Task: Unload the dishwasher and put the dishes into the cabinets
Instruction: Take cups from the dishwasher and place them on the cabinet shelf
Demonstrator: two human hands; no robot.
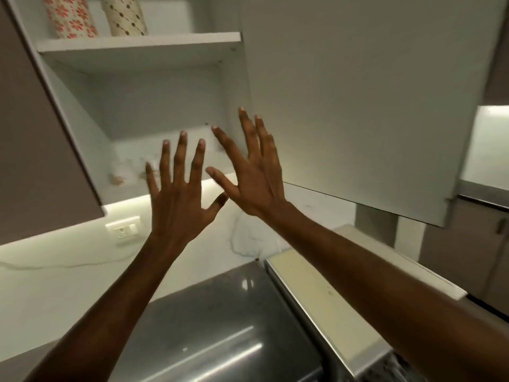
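Cups [96, 16] on shelf [137, 45], hands [179, 199] empty

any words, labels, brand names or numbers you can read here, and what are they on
None: no readable text shows anywhere in the head view.
The two containers on the upper shelf, one with red flowers and one with dark dots, carry only patterns, no words.
The wall socket under the cabinet shows no legible marking; it is too blurred to tell.
The closed cabinet door and the grey countertop are plain.
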